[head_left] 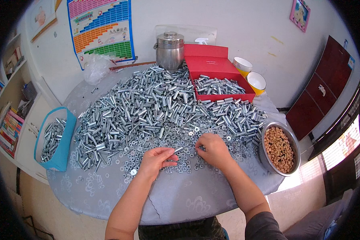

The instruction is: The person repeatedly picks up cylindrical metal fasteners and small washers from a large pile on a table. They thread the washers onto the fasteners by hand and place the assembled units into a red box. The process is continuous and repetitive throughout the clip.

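My left hand [158,162] pinches a short silver metal sleeve [178,150] between thumb and fingers, its free end pointing toward my other hand. Just to the right, my right hand [214,150] is closed with its fingertips curled down; whatever it grips is hidden. Under and around both hands lie loose washers and nuts [184,162], spread over the front of the pile. Behind them rises a broad heap of metal sleeves [148,104], lying in all directions across the table.
A blue fabric bin [60,150] with sleeves stands at left, an open red box [226,97] with more at the back. A steel bowl of brown pieces [288,173] sits right. Behind are a metal canister [170,54], two cups [257,82] and a plastic bag [97,69] on the grey-clothed table [88,196].
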Available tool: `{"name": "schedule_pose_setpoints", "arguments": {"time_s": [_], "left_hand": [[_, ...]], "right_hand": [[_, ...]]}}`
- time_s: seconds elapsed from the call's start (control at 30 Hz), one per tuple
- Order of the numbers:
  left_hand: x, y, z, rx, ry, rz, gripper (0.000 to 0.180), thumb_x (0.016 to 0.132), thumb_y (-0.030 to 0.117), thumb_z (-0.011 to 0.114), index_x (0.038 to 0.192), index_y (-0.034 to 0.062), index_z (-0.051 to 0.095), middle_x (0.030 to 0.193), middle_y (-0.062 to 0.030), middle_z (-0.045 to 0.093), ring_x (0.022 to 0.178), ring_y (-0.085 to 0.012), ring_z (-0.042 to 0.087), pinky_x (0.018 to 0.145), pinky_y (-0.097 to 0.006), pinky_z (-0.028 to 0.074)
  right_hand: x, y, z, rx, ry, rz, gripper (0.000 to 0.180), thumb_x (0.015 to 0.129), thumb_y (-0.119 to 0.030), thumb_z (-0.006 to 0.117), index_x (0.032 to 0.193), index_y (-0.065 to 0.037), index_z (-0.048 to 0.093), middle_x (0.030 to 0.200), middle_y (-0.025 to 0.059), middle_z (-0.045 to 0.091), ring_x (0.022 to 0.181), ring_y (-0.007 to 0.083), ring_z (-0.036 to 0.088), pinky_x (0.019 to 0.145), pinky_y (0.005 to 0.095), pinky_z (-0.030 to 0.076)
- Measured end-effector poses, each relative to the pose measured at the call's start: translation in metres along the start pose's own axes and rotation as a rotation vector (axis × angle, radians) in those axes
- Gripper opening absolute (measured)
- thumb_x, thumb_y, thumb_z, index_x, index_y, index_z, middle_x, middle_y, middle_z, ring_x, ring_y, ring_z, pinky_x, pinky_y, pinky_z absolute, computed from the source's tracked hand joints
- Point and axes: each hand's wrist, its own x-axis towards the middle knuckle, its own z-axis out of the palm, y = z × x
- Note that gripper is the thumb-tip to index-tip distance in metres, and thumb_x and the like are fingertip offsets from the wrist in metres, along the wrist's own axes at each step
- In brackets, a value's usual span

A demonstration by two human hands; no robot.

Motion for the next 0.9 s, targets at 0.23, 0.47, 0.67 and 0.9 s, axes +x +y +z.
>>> {"name": "schedule_pose_setpoints", "arguments": {"time_s": [0.23,0.47,0.67,0.9], "left_hand": [[0.0,-0.001,0.0,0.008,-0.021,-0.008,0.017,0.081,0.01,0.059,0.09,-0.0049,0.057,0.079,-0.0125,0.06,0.072,-0.0202,0.062,0.061,-0.03,0.054],[-0.003,0.003,0.002,0.004,-0.015,-0.019,0.018,0.081,0.01,0.058,0.09,-0.0054,0.057,0.079,-0.0127,0.061,0.072,-0.0201,0.062,0.062,-0.029,0.054],[-0.003,0.002,0.0,-0.003,-0.049,-0.028,0.02,0.081,0.011,0.059,0.091,-0.0063,0.058,0.079,-0.0135,0.061,0.072,-0.0191,0.062,0.063,-0.027,0.054],[-0.005,0.004,0.0,0.026,-0.127,-0.047,0.019,0.082,0.012,0.058,0.091,-0.0052,0.059,0.08,-0.0136,0.061,0.073,-0.0196,0.062,0.064,-0.027,0.053]], "right_hand": [[0.002,-0.015,0.001,0.661,0.075,0.326,0.009,0.072,-0.004,0.065,0.079,-0.002,0.06,0.082,0.0054,0.062,0.073,0.0118,0.058,0.068,0.024,0.047],[0.001,-0.019,0.003,0.781,0.034,0.324,0.007,0.073,0.001,0.064,0.078,0.0,0.059,0.088,0.0075,0.061,0.082,0.0116,0.057,0.074,0.0241,0.046],[0.001,-0.019,0.002,0.841,0.003,0.301,0.007,0.073,0.002,0.063,0.076,0.0,0.058,0.091,0.0086,0.06,0.083,0.0127,0.057,0.075,0.025,0.046],[0.0,-0.016,0.006,1.073,-0.067,0.326,0.011,0.072,0.0,0.066,0.079,-0.002,0.058,0.087,0.0036,0.06,0.077,0.0098,0.056,0.068,0.0218,0.046]]}}
